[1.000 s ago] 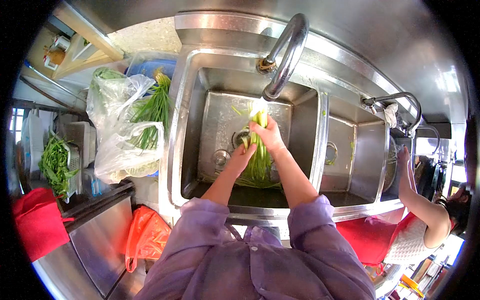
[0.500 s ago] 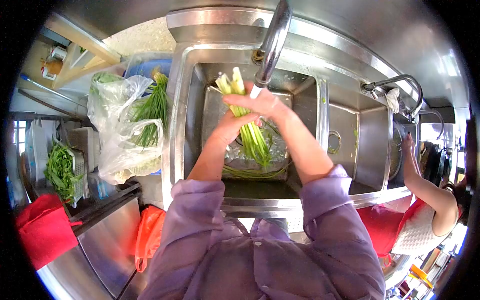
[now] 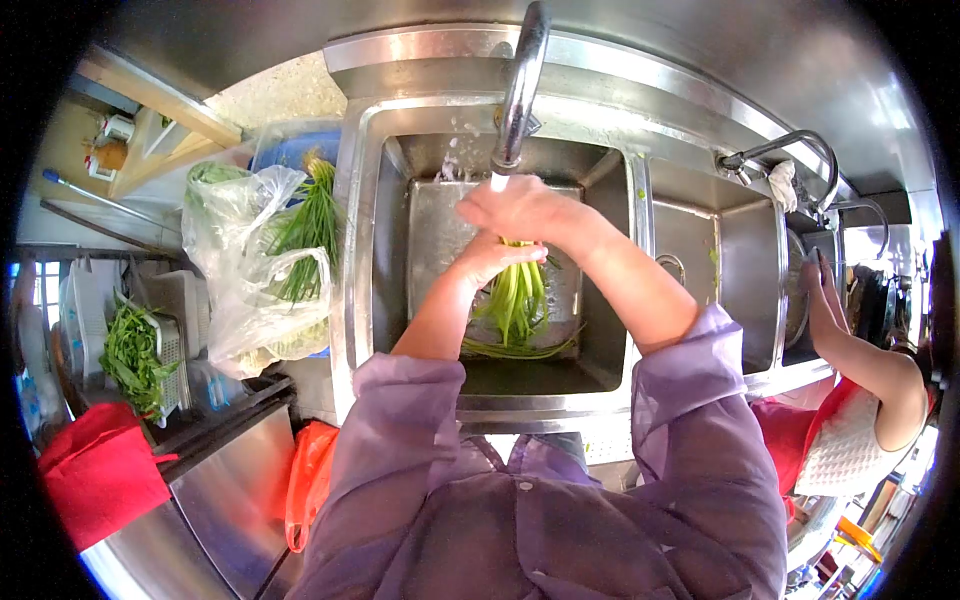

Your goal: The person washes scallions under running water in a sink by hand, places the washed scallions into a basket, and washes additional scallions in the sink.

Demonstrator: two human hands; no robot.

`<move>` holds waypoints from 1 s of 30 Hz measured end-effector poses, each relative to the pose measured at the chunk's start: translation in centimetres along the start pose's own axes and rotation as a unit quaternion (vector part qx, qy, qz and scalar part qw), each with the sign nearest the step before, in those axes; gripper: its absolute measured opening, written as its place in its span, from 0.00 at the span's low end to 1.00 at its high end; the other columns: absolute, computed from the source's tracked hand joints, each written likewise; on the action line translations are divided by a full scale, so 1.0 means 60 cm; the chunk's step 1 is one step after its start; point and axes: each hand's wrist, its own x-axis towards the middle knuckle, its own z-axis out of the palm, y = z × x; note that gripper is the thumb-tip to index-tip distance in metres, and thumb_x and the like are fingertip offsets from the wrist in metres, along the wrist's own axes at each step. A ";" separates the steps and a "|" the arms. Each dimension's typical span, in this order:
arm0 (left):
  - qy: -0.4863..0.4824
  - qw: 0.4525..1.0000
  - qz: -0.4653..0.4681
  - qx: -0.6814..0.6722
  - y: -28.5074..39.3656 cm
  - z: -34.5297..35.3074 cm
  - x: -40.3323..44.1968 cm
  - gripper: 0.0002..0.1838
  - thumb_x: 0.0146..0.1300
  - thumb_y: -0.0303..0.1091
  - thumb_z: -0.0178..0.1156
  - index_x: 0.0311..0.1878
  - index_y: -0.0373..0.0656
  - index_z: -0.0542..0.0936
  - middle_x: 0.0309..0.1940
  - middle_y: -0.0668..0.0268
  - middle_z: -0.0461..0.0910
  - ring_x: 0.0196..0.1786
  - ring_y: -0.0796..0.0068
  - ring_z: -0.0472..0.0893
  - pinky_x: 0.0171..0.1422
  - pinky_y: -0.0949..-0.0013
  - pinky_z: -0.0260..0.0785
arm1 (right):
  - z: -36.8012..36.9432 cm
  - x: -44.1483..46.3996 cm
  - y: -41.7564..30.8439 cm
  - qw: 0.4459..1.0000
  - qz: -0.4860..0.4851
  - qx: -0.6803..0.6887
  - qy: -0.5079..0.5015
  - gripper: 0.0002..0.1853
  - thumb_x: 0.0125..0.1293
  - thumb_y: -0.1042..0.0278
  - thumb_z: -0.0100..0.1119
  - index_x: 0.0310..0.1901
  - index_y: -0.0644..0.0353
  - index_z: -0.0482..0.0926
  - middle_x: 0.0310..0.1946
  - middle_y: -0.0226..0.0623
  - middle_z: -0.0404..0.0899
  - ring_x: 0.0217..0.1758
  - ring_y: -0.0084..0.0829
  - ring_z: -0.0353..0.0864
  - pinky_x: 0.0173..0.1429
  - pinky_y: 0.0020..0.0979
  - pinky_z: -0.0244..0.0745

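Note:
Over the left basin of a steel sink (image 3: 345, 260), my left hand (image 3: 490, 262) is closed round a bunch of green stalks (image 3: 518, 300), whose leafy ends hang down into the basin. My right hand (image 3: 515, 210) lies over the top of the bunch, right under the faucet (image 3: 522, 90), and water runs onto it. Its fingers are blurred and partly overlapped, and it hides the pale ends of the stalks. Some loose long green strands (image 3: 520, 350) lie on the basin floor below the bunch.
Left of the sink are a clear plastic bag (image 3: 235, 285) with vegetables, green onions (image 3: 308, 235) and a white basket (image 3: 172, 360) of leafy greens. A second basin (image 3: 685, 235) adjoins on the right. Farther right a person (image 3: 860, 400) reaches into another basin.
The bunch's pale ends, visible half a second ago, are now hidden behind my right hand. Its leaves hang more steeply. My right hand has moved over the top under the water.

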 end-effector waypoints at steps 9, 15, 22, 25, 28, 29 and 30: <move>0.157 0.978 0.094 -0.104 0.075 0.023 0.022 0.15 0.46 0.25 0.63 0.39 0.36 0.72 0.32 0.62 0.76 0.36 0.70 0.76 0.41 0.68 0.70 | 0.033 -0.081 0.061 0.787 0.007 0.558 0.265 0.39 0.56 0.51 0.56 0.64 0.59 0.50 0.63 0.42 0.52 0.62 0.36 0.58 0.63 0.32 0.54; 0.273 0.901 0.099 -0.323 0.081 -0.016 0.043 0.08 0.51 0.24 0.58 0.35 0.36 0.72 0.25 0.61 0.74 0.32 0.66 0.76 0.38 0.67 0.70 | 0.140 -0.055 0.015 0.897 0.112 0.305 0.299 0.42 0.38 0.62 0.63 0.58 0.61 0.56 0.46 0.52 0.69 0.51 0.48 0.70 0.54 0.39 0.65; 0.156 0.960 0.194 -0.129 0.106 -0.043 -0.015 0.20 0.55 0.29 0.54 0.51 0.35 0.66 0.41 0.54 0.74 0.46 0.61 0.75 0.49 0.62 0.69 | 0.097 -0.026 0.044 0.809 0.010 0.585 0.057 0.19 0.43 0.68 0.59 0.40 0.64 0.69 0.27 0.34 0.72 0.28 0.25 0.72 0.38 0.27 0.71; 0.011 0.970 0.130 -0.205 0.108 -0.036 -0.011 0.15 0.52 0.31 0.59 0.42 0.36 0.72 0.34 0.55 0.76 0.36 0.69 0.77 0.38 0.66 0.72 | 0.108 -0.023 0.062 0.684 -0.040 0.723 -0.085 0.15 0.46 0.69 0.59 0.37 0.63 0.71 0.26 0.34 0.71 0.30 0.27 0.73 0.40 0.30 0.70; 0.134 0.985 0.056 -0.096 0.101 -0.007 0.012 0.18 0.51 0.32 0.59 0.45 0.36 0.69 0.33 0.57 0.76 0.34 0.67 0.77 0.37 0.67 0.72 | 0.136 -0.025 0.086 0.648 -0.011 0.760 -0.052 0.19 0.46 0.67 0.63 0.40 0.64 0.72 0.31 0.38 0.75 0.33 0.28 0.75 0.41 0.28 0.72; 0.228 0.964 0.092 -0.098 0.101 0.015 0.022 0.14 0.49 0.28 0.60 0.39 0.36 0.71 0.28 0.59 0.76 0.28 0.69 0.77 0.32 0.69 0.72 | 0.140 -0.033 0.093 0.661 -0.001 0.748 -0.056 0.24 0.46 0.62 0.64 0.44 0.65 0.71 0.36 0.41 0.76 0.38 0.30 0.75 0.47 0.29 0.70; 0.228 0.964 0.092 -0.098 0.106 0.021 0.022 0.14 0.49 0.28 0.60 0.39 0.36 0.71 0.28 0.59 0.76 0.28 0.69 0.77 0.32 0.69 0.72 | 0.143 -0.037 0.088 0.661 -0.001 0.748 -0.056 0.24 0.46 0.62 0.64 0.44 0.65 0.71 0.36 0.41 0.76 0.38 0.30 0.75 0.47 0.29 0.70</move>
